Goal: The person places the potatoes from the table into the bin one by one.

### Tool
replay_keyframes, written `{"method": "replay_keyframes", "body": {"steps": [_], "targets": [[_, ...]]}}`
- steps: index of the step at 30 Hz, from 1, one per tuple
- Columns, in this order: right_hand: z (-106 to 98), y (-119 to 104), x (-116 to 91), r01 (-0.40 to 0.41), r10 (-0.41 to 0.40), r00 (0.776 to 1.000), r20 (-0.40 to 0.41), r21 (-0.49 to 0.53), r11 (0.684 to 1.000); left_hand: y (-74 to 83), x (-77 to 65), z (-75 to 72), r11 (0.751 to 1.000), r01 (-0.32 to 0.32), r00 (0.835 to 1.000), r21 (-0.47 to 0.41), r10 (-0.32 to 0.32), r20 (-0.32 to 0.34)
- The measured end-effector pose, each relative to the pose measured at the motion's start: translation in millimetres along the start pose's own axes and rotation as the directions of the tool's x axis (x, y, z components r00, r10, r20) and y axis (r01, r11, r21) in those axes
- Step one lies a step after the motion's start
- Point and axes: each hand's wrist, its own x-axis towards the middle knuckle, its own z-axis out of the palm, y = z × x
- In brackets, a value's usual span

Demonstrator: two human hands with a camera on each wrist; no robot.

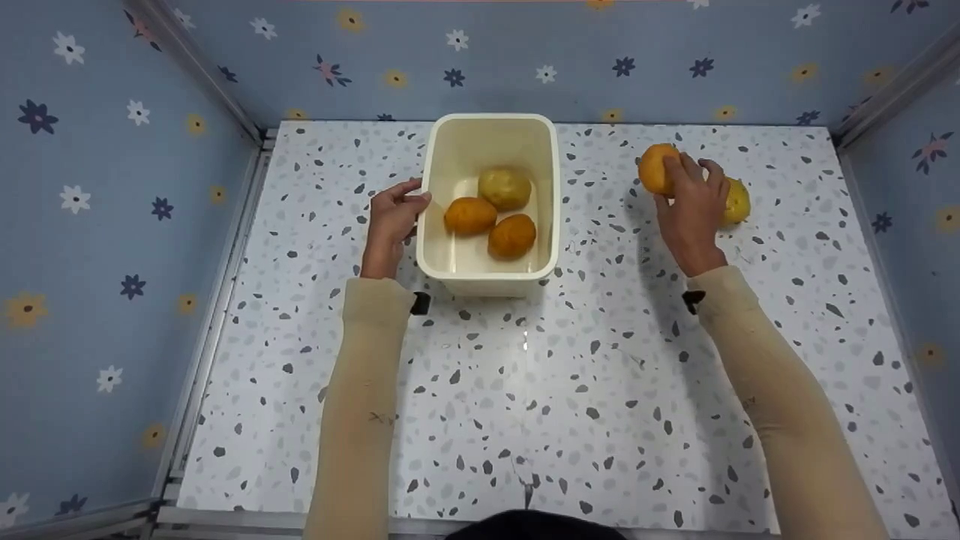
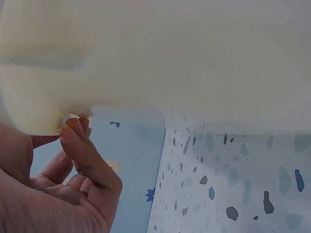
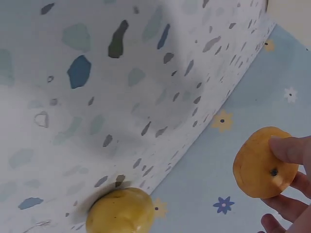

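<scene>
My left hand (image 1: 394, 221) pinches the left rim of a cream plastic bin (image 1: 555, 202); in the left wrist view the bin's wall (image 2: 184, 63) fills the top, with the thumb and a finger at its edge. Inside the bin lie two orange fruits, one to the left (image 1: 470, 216) and one nearer (image 1: 512, 237), beside a yellow fruit (image 1: 505, 188). On the right, my right hand (image 1: 694, 214) grips an orange fruit (image 3: 265, 162), raised over the table, its stem end showing in the right wrist view. Another yellow fruit (image 3: 120, 212) rests on the table, partly hidden behind that hand in the head view.
The speckled white tabletop (image 1: 480, 397) is bounded by blue flowered panels at the back (image 1: 510, 60), left (image 1: 97, 247) and right. Metal rails run along the table's left and front edges. A dark rounded shape (image 1: 532, 525) shows at the bottom of the head view.
</scene>
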Motion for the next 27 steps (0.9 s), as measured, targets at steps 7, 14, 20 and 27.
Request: {"method": "replay_keyframes", "body": {"steps": [7,14,20,27], "targets": [[-2.3,-19.7,5.1,0.037,-0.037,0.999,0.010,-0.015,0.999,0.4,0.7,1.9,1.000,0.022,1.000,-0.005,-0.022,-0.019],[-4.2,-40.0,6.8,0.092,-0.092,0.996,-0.006,-0.003,0.996,0.1,1.4,1.7,1.000,0.024,0.999,0.015,-0.024,-0.025],[-5.3,-57.1,9.1,0.135,-0.135,0.991,-0.024,0.015,0.991,0.1,1.6,2.2,0.999,0.037,0.999,0.013,-0.037,-0.030],[-5.2,-73.7,10.7,0.214,-0.211,0.973,-0.089,0.027,0.976,0.0,-0.3,2.3,1.000,0.020,1.000,0.015,-0.019,-0.022]]}}
